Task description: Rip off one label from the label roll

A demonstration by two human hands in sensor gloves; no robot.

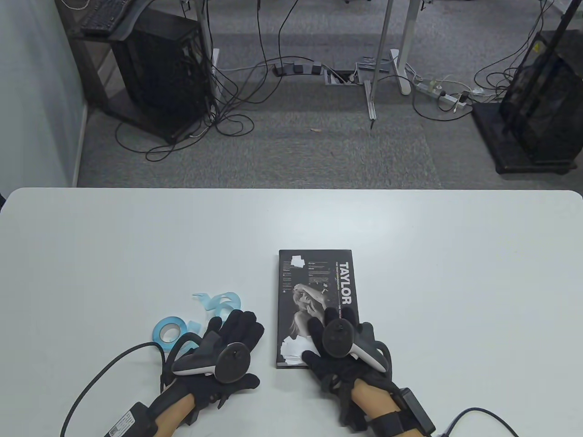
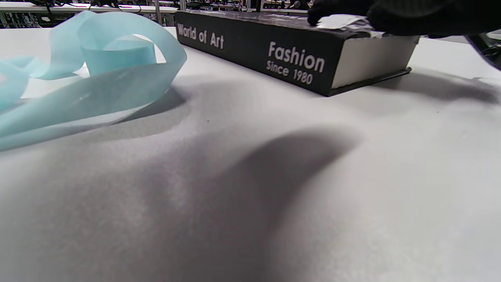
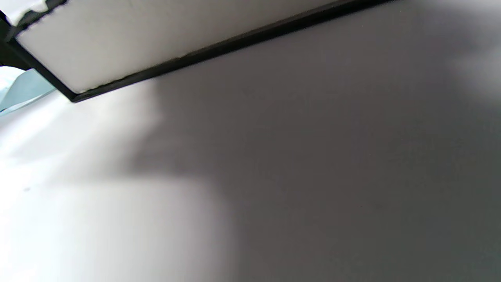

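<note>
The light blue label roll (image 1: 167, 333) lies flat on the white table (image 1: 136, 236), just left of my left hand (image 1: 240, 324). Its loose blue backing strip (image 1: 221, 304) curls beyond that hand and fills the left of the left wrist view (image 2: 98, 78). My left hand lies on the table with fingers stretched out and holds nothing. My right hand (image 1: 334, 318) rests on the near end of a black book (image 1: 316, 277). In the left wrist view its fingertips (image 2: 407, 17) press on a white label (image 2: 336, 21) on the cover. More white labels (image 1: 294, 350) lie by the book's near left corner.
Another white label (image 1: 298, 261) sits at the book's far left corner. The book's spine (image 2: 289, 58) reads "World of Art Fashion". Its page edge (image 3: 156, 39) shows in the right wrist view. Glove cables (image 1: 109, 364) trail off the table's near edge.
</note>
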